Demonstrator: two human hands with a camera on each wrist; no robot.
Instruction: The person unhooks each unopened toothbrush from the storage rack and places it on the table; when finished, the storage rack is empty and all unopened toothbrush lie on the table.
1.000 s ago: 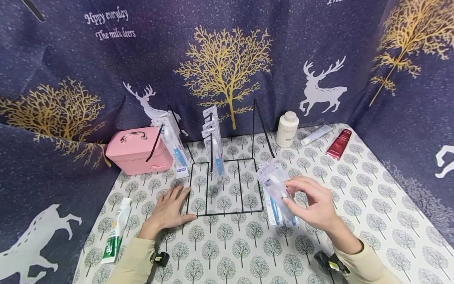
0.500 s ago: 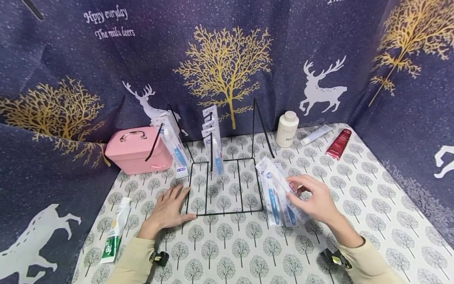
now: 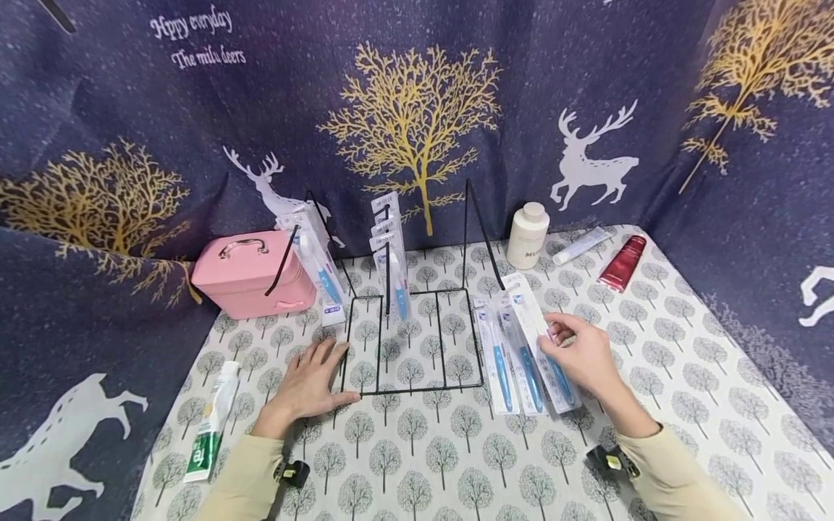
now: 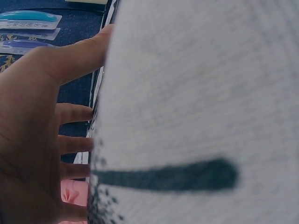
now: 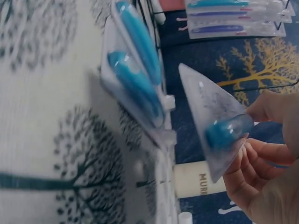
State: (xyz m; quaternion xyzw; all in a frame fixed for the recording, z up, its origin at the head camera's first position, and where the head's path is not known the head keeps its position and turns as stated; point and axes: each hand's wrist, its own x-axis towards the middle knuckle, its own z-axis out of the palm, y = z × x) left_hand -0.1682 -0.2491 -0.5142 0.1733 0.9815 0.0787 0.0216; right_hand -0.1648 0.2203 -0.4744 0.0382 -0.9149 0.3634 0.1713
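Observation:
My right hand [image 3: 583, 354] pinches the edge of a blister-packed toothbrush [image 3: 526, 307] with a blue handle. In the right wrist view the pack [image 5: 208, 102] is lifted off the cloth. Its top is close to the tip of the rack's right hook [image 3: 493, 268]; whether they touch I cannot tell. Two more packed toothbrushes [image 3: 500, 369] lie side by side to its left. My left hand [image 3: 306, 391] rests on the table with spread fingers, at the left edge of the black wire rack's base [image 3: 417, 391]. Several packed toothbrushes hang on the middle hook [image 3: 389, 253] and the left hook [image 3: 284, 260].
A pink case [image 3: 250, 278] stands behind the rack's left side. At the back right are a white bottle [image 3: 528, 237], a white tube [image 3: 582, 246] and a red tube [image 3: 623, 264]. A green-and-white toothpaste tube [image 3: 211, 423] lies at left.
My right hand has drawn one packed toothbrush away from the other two, rightward and up, and straightened it near the right hook. The left hand stays in place.

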